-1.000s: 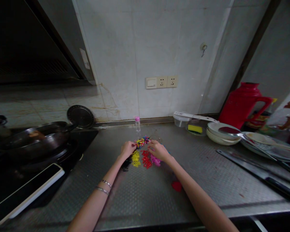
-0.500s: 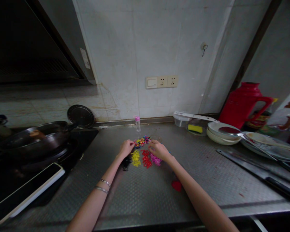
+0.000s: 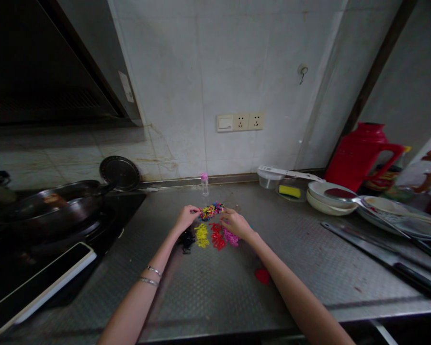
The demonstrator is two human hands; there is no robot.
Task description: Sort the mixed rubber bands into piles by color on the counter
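A mixed pile of small multicoloured rubber bands [image 3: 211, 210] lies on the metal counter. At its left edge is my left hand [image 3: 187, 218], thumb and fingertips pinched together; anything between them is too small to make out. My right hand [image 3: 235, 223] reaches the pile's right edge with fingers bent and tips close together, their contents hidden. Nearer to me, bands lie in separate colour heaps: black [image 3: 187, 240], yellow [image 3: 201, 235], red [image 3: 218, 236] and pink [image 3: 231, 236]. The pink heap is partly under my right hand. A clear little bottle with a pink cap [image 3: 204, 184] stands behind the pile.
A red heart-shaped piece [image 3: 262, 276] lies beside my right forearm. To the left are a phone-like device [image 3: 43, 285] and a wok [image 3: 53, 206] on the stove. On the right are a yellow sponge [image 3: 289, 191], bowls [image 3: 326, 206], a long knife [image 3: 366, 249] and a red thermos [image 3: 359, 155].
My left hand has shifted slightly left, uncovering more of the black heap. My right hand stays almost in place at the pile.
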